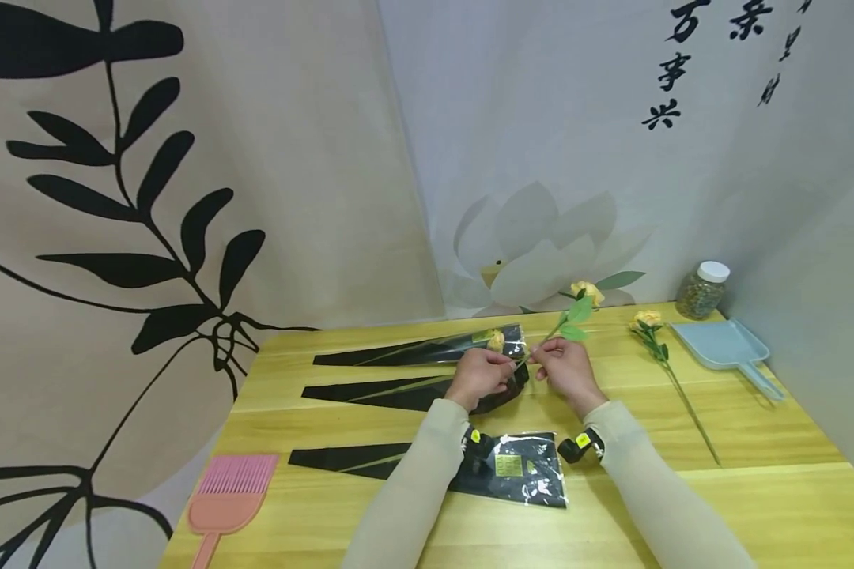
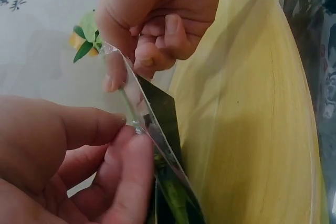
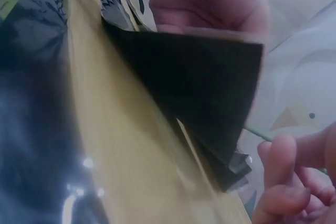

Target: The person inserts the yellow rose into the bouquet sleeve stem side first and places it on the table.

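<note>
A yellow flower (image 1: 587,293) with green leaves points up toward the back wall; my right hand (image 1: 568,373) pinches its thin stem (image 3: 258,132). With thumb and fingertips my left hand (image 1: 481,376) pinches the clear film edge at the mouth of a black flower sleeve (image 1: 384,393). In the left wrist view the stem's lower end runs down into the sleeve mouth (image 2: 168,145), between the clear front and the dark back. Behind the raised dark flap (image 3: 205,82), the right wrist view partly hides my left hand.
A sleeve with a yellow flower inside (image 1: 496,341) lies behind, and a flat black sleeve (image 1: 541,478) in front. To the right are another yellow flower (image 1: 672,371), a blue dustpan (image 1: 719,344) and a lidded jar (image 1: 701,292). A pink brush (image 1: 229,506) lies front left.
</note>
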{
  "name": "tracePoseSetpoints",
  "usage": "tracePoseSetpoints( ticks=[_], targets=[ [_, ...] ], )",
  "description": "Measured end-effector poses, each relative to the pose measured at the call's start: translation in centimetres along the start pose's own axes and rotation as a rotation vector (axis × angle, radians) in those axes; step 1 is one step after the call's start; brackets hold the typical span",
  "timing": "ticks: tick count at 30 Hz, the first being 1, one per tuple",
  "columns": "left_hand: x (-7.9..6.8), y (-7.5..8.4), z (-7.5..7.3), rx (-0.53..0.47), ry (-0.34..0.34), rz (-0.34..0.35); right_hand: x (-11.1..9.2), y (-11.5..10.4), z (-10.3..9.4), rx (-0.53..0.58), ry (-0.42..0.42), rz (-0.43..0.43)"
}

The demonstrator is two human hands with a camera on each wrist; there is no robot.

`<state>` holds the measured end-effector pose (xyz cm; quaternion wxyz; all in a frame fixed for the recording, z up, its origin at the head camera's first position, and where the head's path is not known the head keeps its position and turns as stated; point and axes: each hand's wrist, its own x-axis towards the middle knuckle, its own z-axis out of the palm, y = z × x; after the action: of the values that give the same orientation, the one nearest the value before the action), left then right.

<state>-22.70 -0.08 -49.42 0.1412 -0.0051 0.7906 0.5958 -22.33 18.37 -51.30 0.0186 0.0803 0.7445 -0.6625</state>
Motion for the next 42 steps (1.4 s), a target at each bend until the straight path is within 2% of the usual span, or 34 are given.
tracePoseSetpoints(
  ticks=[6, 15, 22, 31, 38, 42],
  targets=[
    [0.5, -0.1, 0.3, -0.081, 0.048, 0.005, 0.1, 0.4, 1.1, 0.036, 0.006, -0.015],
    [0.6, 0.1, 0.4, -0.179, 0.022, 0.026, 0.0, 0.7, 2.5, 0.068, 0.009, 0.024],
    [0.5, 0.2, 0.1, -0.172, 0.029, 0.016, -0.1, 0.6, 2.3, 0.132, 0.038, -0.011],
    [0.8, 0.0, 0.1, -0.182, 0.019, 0.01, -0.2, 0.1, 2.0, 0.109, 0.113, -0.042],
    [0.9, 0.2, 0.0, -0.179, 0.016, 0.009, 0.0, -0.4, 1.9, 0.14, 0.196, -0.039],
    [0.8, 0.2, 0.0, -0.171, 0.017, 0.011, 0.1, -0.5, 1.7, 0.15, 0.198, -0.049]
  ],
)
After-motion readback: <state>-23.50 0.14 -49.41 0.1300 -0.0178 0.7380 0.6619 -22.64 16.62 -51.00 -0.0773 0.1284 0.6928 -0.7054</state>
